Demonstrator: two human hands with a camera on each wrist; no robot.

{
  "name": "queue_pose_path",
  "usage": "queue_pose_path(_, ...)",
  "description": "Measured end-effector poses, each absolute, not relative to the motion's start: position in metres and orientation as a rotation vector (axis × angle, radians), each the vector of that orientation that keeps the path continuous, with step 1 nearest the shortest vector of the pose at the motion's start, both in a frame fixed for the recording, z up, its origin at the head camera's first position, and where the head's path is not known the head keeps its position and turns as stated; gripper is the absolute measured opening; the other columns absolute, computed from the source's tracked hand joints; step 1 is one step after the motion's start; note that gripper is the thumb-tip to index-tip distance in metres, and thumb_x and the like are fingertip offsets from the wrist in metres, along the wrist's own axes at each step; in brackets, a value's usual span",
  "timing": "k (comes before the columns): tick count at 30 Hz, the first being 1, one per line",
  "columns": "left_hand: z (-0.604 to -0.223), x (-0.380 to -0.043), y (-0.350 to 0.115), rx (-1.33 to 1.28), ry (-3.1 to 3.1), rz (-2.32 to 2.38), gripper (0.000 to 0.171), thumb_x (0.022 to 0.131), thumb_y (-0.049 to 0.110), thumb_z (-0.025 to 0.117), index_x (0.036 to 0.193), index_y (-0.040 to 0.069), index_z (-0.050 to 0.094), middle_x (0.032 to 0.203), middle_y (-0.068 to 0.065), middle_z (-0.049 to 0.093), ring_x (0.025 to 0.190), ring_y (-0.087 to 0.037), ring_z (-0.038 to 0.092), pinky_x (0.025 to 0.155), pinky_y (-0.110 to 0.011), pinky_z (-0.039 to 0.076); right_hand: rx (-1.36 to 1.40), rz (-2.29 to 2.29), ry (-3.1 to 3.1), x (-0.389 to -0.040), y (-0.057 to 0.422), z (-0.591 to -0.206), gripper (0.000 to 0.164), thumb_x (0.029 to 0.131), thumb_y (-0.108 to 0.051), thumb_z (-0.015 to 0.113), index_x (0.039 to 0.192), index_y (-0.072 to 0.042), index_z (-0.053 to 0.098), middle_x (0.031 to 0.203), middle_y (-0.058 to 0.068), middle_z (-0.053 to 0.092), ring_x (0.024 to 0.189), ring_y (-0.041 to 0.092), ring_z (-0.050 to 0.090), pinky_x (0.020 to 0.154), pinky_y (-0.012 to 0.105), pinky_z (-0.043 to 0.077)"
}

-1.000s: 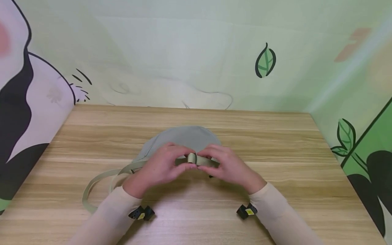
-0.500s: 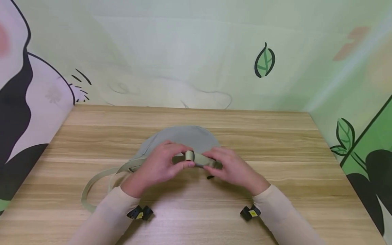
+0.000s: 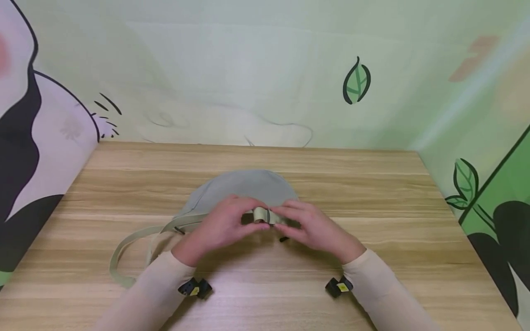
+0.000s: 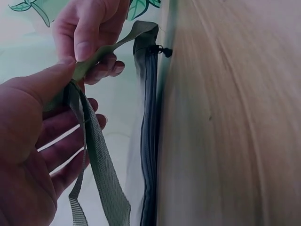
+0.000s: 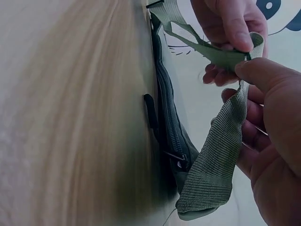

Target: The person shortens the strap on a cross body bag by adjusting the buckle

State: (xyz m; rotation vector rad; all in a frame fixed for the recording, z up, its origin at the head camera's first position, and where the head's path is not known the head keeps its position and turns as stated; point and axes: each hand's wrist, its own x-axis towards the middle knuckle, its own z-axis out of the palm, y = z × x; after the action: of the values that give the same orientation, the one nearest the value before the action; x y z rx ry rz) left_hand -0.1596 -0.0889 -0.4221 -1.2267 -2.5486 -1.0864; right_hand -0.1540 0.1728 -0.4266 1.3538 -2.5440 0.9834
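A grey waist bag (image 3: 248, 181) lies on the table behind both hands, its olive webbing strap (image 3: 136, 234) looping out to the left. My left hand (image 3: 221, 225) pinches a folded loop of the strap (image 3: 260, 214) between thumb and fingers. Beside it my right hand (image 3: 316, 225) pinches the strap at a thin dark slider, thumb and fingertips close to the left ones. In the right wrist view the webbing (image 5: 214, 160) runs from the fingers down to the bag's end. A dark zip (image 4: 149, 141) shows along the bag's edge in the left wrist view.
The wooden table (image 3: 372, 184) spreads around the bag. A printed backdrop (image 3: 232, 78) with leaves stands behind and at both sides. A zipper pull (image 5: 150, 110) hangs from the bag. Small black cameras (image 3: 195, 288) sit on the wrists.
The right hand shifted slightly right along the strap, opening a gap to the left hand. The left hand then moved right with the folded loop, and the gap narrowed again.
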Motion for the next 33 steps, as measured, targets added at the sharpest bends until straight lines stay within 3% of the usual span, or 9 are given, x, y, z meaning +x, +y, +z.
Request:
queue_pose_path(7, -0.4234, -0.1589, -0.0847, -1.173, -2.622, -1.088, 0.032, 0.091, 0.026, 0.089, 0.117, 0.01, 0.078, 0.106, 0.002, 0.082, 0.091, -0.01, 0.072, 0.088, -0.039, 0.061, 1.33, 1.041, -2.561, -0.1528, 0.1734, -0.4271, 0.043, 0.101, -0.007, 0.076, 0.14, 0.005, 0.067, 0.122, 0.013, 0.076, 0.098, 0.017, 0.069, 0.084, 0.034, 0.062)
queue_pose_path(14, -0.4238, -0.1587, -0.0837, -1.154, -2.7, -1.148, 0.031, 0.094, 0.027, 0.086, 0.12, 0.012, 0.077, 0.113, 0.002, 0.081, 0.102, -0.012, 0.074, 0.094, -0.038, 0.062, 1.345, 1.076, -2.496, -0.1524, 0.1719, -0.4304, 0.044, 0.099, -0.003, 0.077, 0.141, 0.004, 0.067, 0.123, 0.013, 0.077, 0.103, 0.019, 0.073, 0.087, 0.035, 0.063)
queue_pose_path(22, -0.4249, -0.1583, -0.0811, -1.056, -2.799, -1.186, 0.038, 0.095, 0.032, 0.085, 0.126, 0.014, 0.075, 0.115, 0.004, 0.079, 0.102, -0.011, 0.072, 0.094, -0.037, 0.061, 1.314, 1.115, -2.497, -0.152, 0.1705, -0.4329, 0.046, 0.098, -0.002, 0.077, 0.142, 0.005, 0.066, 0.124, 0.015, 0.077, 0.101, 0.022, 0.073, 0.084, 0.039, 0.063)
queue_pose_path(28, -0.4257, -0.1573, -0.0842, -1.011, -2.803, -1.213, 0.04, 0.092, 0.032, 0.088, 0.125, 0.016, 0.072, 0.115, 0.004, 0.079, 0.109, -0.015, 0.074, 0.1, -0.042, 0.061, 1.287, 1.108, -2.479, -0.1528, 0.1718, -0.4345, 0.044, 0.095, -0.002, 0.08, 0.137, 0.004, 0.069, 0.124, 0.016, 0.077, 0.111, 0.029, 0.076, 0.093, 0.043, 0.064)
queue_pose_path(33, -0.4273, -0.158, -0.086, -1.082, -2.749, -1.201, 0.034, 0.094, 0.027, 0.086, 0.124, 0.015, 0.075, 0.118, 0.003, 0.08, 0.115, -0.017, 0.075, 0.105, -0.043, 0.059, 1.29, 1.125, -2.479, -0.1526, 0.1725, -0.4349, 0.043, 0.095, -0.002, 0.08, 0.137, 0.004, 0.07, 0.122, 0.015, 0.078, 0.106, 0.026, 0.075, 0.089, 0.041, 0.064)
